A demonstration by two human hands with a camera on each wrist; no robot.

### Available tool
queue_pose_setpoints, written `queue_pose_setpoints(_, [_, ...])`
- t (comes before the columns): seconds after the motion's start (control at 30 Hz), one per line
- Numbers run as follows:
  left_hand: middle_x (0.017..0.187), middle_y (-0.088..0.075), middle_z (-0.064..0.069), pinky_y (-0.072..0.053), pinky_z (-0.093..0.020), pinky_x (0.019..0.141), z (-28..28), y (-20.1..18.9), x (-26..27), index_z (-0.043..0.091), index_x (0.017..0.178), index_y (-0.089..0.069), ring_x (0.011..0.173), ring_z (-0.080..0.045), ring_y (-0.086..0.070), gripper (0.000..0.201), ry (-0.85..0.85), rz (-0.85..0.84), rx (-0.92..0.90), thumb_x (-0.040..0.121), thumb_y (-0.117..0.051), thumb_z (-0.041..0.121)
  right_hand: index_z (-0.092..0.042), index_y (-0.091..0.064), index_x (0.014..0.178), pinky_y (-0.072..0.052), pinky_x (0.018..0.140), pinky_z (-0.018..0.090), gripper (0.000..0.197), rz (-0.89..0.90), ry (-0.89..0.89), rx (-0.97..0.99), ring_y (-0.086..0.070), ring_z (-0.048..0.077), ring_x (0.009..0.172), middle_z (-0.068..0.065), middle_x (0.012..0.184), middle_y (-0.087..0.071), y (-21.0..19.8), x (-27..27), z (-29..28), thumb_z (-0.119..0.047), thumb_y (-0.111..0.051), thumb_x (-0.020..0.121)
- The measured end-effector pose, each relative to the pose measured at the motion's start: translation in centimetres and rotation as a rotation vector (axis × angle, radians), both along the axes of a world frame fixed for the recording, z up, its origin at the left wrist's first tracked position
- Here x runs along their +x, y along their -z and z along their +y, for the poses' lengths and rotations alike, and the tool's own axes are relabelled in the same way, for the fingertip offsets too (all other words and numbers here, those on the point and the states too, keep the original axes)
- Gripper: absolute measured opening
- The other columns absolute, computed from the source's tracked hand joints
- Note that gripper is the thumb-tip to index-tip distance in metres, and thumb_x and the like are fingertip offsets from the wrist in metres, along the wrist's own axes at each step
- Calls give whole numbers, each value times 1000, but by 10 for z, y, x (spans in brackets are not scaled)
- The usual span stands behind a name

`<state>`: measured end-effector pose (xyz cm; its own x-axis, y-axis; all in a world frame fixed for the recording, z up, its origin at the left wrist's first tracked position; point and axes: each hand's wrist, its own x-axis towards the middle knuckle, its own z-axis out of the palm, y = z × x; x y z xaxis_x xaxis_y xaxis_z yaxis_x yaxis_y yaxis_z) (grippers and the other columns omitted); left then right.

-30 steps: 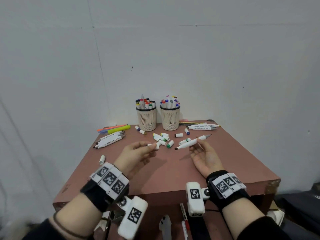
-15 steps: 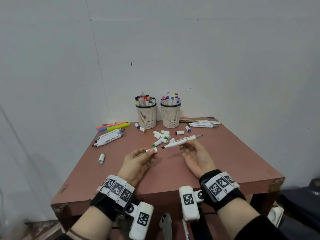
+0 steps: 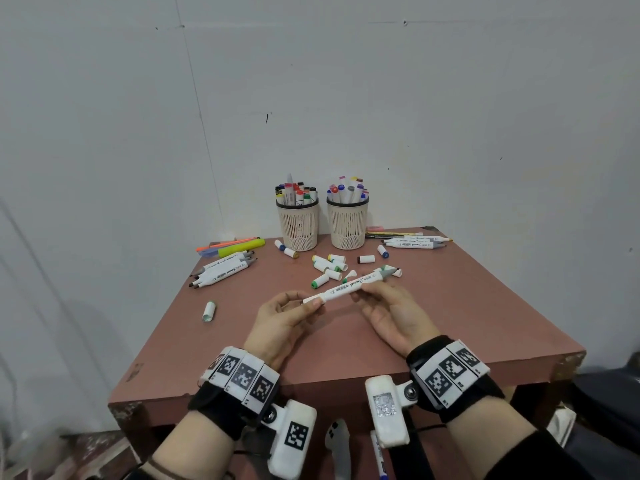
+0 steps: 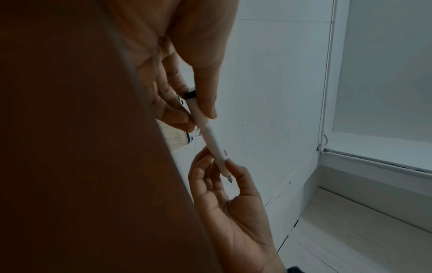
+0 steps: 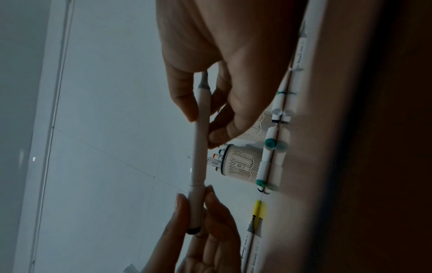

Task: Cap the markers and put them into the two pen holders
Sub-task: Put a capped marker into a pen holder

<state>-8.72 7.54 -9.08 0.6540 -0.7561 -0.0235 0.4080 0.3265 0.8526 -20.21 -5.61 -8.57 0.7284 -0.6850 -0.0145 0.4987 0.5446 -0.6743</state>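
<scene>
White marker (image 3: 349, 285): slim smooth plastic barrel with black printed script, held level above the bench between both hands; far end bare, grey collar and dark nib showing.
Cap (image 3: 313, 300): white sleeve with a black end, seated on the near end of the marker.
Left hand (image 3: 281, 318): thumb and fingertips pinch the cap end.
Right hand (image 3: 391, 311): fingers and thumb grip the barrel near the grey collar.
Bench (image 3: 450, 323): flat reddish-brown top, chipped at the front corners.
Pen holders (image 3: 298, 225): two cream perforated cups with dark rims at the back edge, side by side, both packed with capped markers standing upright.
Loose caps (image 3: 329, 268): short white cylinders with coloured ends, scattered in front of the holders.
Uncapped markers (image 3: 223, 271): white bundle lying at the left; another (image 3: 414, 242) at the right rear.
Highlighters (image 3: 239, 247): yellow and orange, at the left rear.
Left wrist view: shows the cap's black ring (image 4: 189, 94) end-on and the bare nib (image 4: 230, 179) beyond the right thumb.
Right wrist view: shows the seam (image 5: 197, 185) where cap meets barrel, and teal-ended caps (image 5: 270, 143) lying in line on the bench.
</scene>
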Motion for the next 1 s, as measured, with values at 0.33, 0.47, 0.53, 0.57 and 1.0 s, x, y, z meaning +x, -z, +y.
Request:
queue_pose_setpoints(0.33, [73, -70, -13, -54, -16, 58, -3, 6, 1, -7, 99, -65, 60, -12, -67, 21, -31, -66, 69, 79, -61, -11, 0, -59, 87, -57, 81, 29, 18, 53, -8, -145, -68, 19, 79, 12, 81, -67, -1, -1, 9, 15, -49, 87])
queue_pose_setpoints(0.47, [68, -69, -13, -54, -15, 55, -2, 8, 2, -6, 99, -65, 54, -10, -62, 20, -5, -89, 116, 80, -61, -11, 0, -58, 88, -58, 79, 28, 18, 81, 17, -194, -68, 18, 76, 14, 83, -64, 1, -2, 9, 17, -53, 83])
queue_pose_setpoints(0.53, [67, -69, -12, -54, -15, 55, -2, 8, 2, -6, 98, -66, 52, -10, -61, 20, 7, -106, 132, 80, -61, -11, -1, -58, 91, -56, 83, 30, 20, 83, 13, -207, -67, 20, 79, 16, 86, -64, 3, -2, 8, 16, -56, 80])
queue_pose_setpoints(0.57, [66, -69, -12, -54, -15, 55, -1, 8, 2, -5, 98, -66, 52, -10, -61, 19, 13, -113, 134, 80, -61, -11, -1, -58, 92, -55, 84, 31, 22, 85, 9, -213, -67, 20, 80, 16, 86, -64, 4, -3, 8, 15, -59, 77])
queue_pose_setpoints(1.0, [69, -68, -13, -53, -16, 56, -2, 9, 2, -2, 94, -67, 56, -12, -61, 15, 35, -143, 106, 81, -62, -6, 1, -61, 96, -58, 75, 25, 58, 65, 20, -235, -69, 16, 77, 11, 80, -70, 5, -3, 8, -9, -78, 42])
